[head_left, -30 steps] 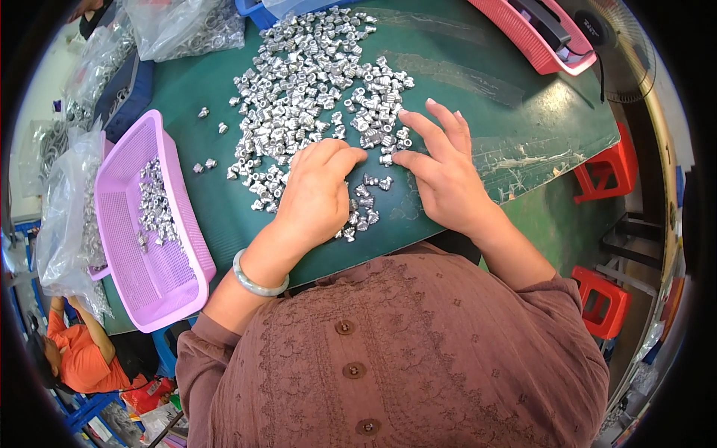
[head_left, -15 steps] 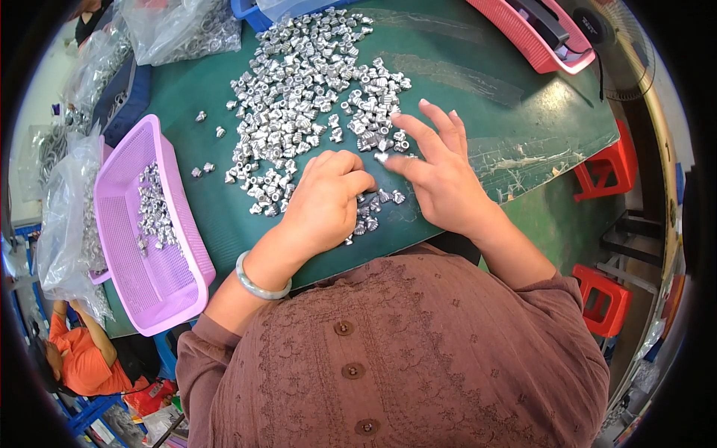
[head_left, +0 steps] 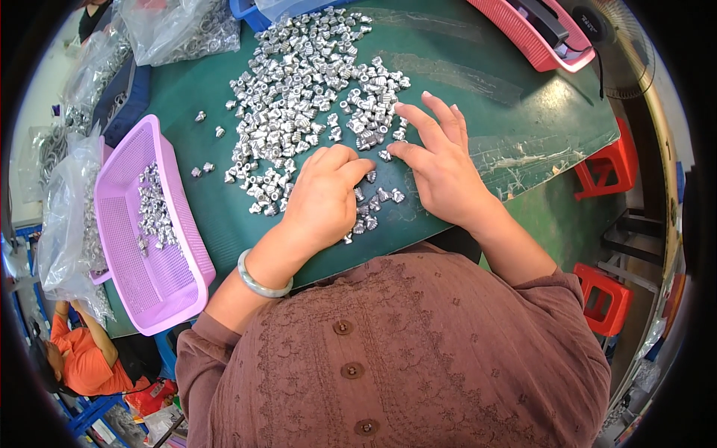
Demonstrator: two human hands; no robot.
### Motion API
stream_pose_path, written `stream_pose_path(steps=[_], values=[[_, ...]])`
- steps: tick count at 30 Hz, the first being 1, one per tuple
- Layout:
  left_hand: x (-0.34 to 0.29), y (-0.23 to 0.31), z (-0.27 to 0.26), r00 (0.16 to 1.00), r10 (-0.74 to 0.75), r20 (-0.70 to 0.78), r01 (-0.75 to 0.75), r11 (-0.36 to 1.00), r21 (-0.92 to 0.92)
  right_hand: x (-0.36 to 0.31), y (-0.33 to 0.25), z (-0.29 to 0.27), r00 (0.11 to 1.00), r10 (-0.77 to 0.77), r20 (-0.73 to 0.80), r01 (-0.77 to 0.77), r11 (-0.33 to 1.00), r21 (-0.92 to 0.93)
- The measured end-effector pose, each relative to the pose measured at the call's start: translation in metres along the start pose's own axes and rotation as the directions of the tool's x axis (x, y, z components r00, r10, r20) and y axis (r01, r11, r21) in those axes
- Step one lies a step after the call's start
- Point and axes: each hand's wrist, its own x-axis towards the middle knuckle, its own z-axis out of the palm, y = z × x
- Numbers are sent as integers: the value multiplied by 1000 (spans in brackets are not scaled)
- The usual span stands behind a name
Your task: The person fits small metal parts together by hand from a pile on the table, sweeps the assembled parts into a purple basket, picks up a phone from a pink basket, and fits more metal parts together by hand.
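Note:
A large heap of small silvery metal fittings (head_left: 291, 97) with ribbed sides is spread over the green table. My left hand (head_left: 323, 198), a pale bangle on its wrist, is curled at the heap's near edge. Its fingertips are tucked out of sight, so what they hold is hidden; a single fitting (head_left: 371, 176) lies by its thumb. To the right, my right hand (head_left: 442, 168) has its fingers spread, the thumb tip at another fitting (head_left: 385, 155). Between my hands and the table edge lies a small group of fittings (head_left: 367, 216).
At the left stands a purple mesh basket (head_left: 196, 257) with more fittings in it. Clear plastic bags (head_left: 63, 224) of metal parts lie beyond it. A pink basket (head_left: 523, 37) is at the far right, and red stools (head_left: 603, 299) stand beside the table. Someone in orange (head_left: 86, 362) is at lower left.
My right thumb has shifted slightly right, and the fitting by it now stands clearer. My left fingers have moved a little, and a fitting now shows beside the left thumb.

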Motion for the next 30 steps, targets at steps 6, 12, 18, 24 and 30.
stream_pose_path(steps=[6, 12, 18, 24, 30], values=[[-3, -1, -3, 1000, 18, 4, -19, 1000, 4, -1, -2, -4, 998, -19, 56, 16, 998, 66], [-1, -2, -8, 997, 56, 56, -53, 997, -54, 8, -1, -6, 994, -84, 63, 76, 990, 121], [6, -6, -2, 978, -74, -193, 88, 994, 63, 27, -8, 5, 998, -40, -56, 41, 999, 29], [5, -7, -2, 985, -94, -147, 105, 992, 73, 21, -6, -1, 998, -61, -21, 62, 997, 50], [7, -6, 1, 982, -73, -176, 92, 990, 105, 12, -5, -8, 998, -32, 56, 29, 998, 60]])
